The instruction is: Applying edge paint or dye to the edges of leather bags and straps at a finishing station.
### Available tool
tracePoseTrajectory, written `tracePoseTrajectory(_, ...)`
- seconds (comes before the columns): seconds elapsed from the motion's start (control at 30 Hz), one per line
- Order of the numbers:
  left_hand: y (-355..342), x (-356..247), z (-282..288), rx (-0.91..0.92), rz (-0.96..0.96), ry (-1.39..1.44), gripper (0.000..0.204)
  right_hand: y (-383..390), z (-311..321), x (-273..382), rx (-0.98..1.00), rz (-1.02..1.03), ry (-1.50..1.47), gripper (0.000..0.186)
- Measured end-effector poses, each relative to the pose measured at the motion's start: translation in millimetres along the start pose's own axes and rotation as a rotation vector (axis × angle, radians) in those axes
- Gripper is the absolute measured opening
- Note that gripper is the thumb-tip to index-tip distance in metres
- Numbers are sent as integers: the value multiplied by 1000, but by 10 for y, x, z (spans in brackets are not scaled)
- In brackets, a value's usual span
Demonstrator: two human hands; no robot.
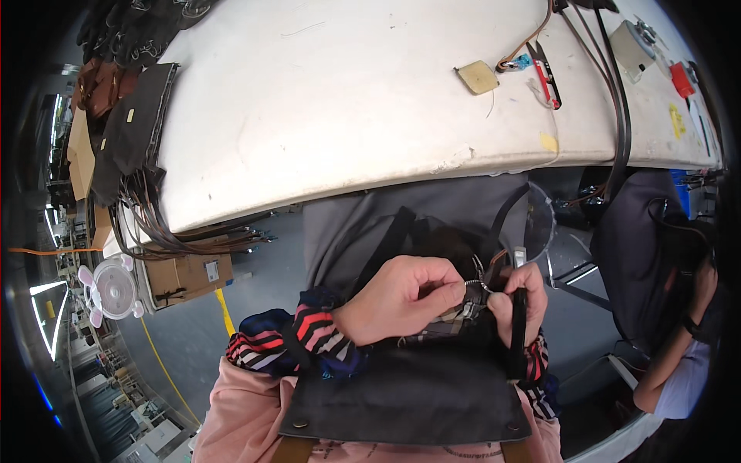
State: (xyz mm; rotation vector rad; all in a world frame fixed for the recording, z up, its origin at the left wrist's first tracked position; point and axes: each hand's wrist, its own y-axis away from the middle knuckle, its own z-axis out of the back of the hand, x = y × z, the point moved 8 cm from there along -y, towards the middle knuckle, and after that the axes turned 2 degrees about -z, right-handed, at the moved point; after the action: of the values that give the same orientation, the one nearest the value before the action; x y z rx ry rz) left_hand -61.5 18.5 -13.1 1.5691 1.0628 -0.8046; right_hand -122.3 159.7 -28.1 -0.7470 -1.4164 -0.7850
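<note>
On my lap lies a dark grey bag [409, 390] with its flap turned toward me and plaid lining [455, 318] showing at the opening. My left hand [401, 297] is closed, thumb and forefinger pinching one end of a thin silver chain-like strip [475, 282] above the opening. Whether it is a chain or zipper teeth I cannot tell. The strip's other end meets my right hand [525, 301], whose fingers are wrapped round a black strap [518, 339]. A shiny metal piece [519, 254] tops that strap. The bag's inside is mostly hidden by my hands.
Ahead stands a white table [324, 100], with red-handled snips [546, 76] and a yellowish pad [477, 77] on it. Dark straps [154, 224] hang over its left end. A carton [189, 278] and white fan [114, 289] are left; another person's arm [671, 351] works at right.
</note>
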Motion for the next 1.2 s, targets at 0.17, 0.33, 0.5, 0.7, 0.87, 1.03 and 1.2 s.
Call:
tracePoseTrajectory(0.17,22,64,-73,68,182,90,14,-59,348,644,-290,18,317,76)
tracePoseTrajectory(0.33,-23,111,-90,100,235,136,14,-92,-178,910,41,267,253,15)
tracePoseTrajectory(0.5,-73,167,-176,147,242,168,16,-149,-131,813,20,227,397,11)
tracePoseTrajectory(0.7,-137,94,-252,166,245,69,17,-189,-169,1011,107,227,467,12)
tracePoseTrajectory(0.87,-161,227,-282,172,282,133,17,-174,179,499,-86,-248,517,21)
tracePoseTrajectory(1.03,-172,229,-256,129,209,70,17,-248,-137,759,71,21,405,23)
tracePoseTrajectory(1.2,-166,209,-284,164,231,73,16,-248,-90,821,29,50,490,28)
